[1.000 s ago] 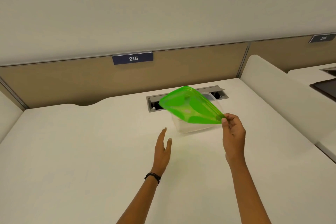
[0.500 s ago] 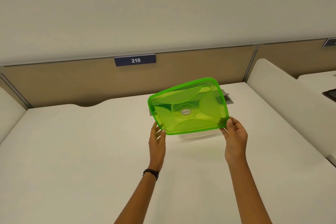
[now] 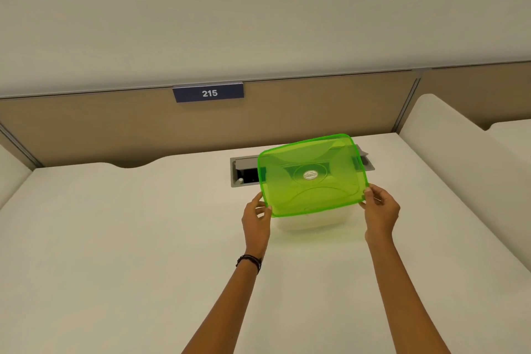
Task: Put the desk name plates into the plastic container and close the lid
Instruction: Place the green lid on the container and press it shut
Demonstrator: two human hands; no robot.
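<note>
1. Nearest, two bare forearms reach forward over the white tabletop [image 3: 115, 253]; the left wrist wears a dark bracelet [image 3: 249, 261].
2. The left hand [image 3: 256, 220] pinches the near-left corner of the green translucent lid [image 3: 311, 178], thumb on top and fingers under the rim.
3. The right hand [image 3: 380, 210] pinches the near-right corner the same way. Gripping both corners likely keeps the lid level and square for lowering.
4. The lid hovers tilted just above the clear plastic container [image 3: 313, 221], which stands on the tabletop; only its near wall shows. Whether name plates lie inside cannot be told. The lid looks not yet seated.
5. Behind it, a grey cable hatch [image 3: 244, 172] is sunk into the tabletop.
6. Farthest, a blue plate reading 215 [image 3: 208, 92] hangs on the tan partition [image 3: 86, 129], seemingly not yet collected.
</note>
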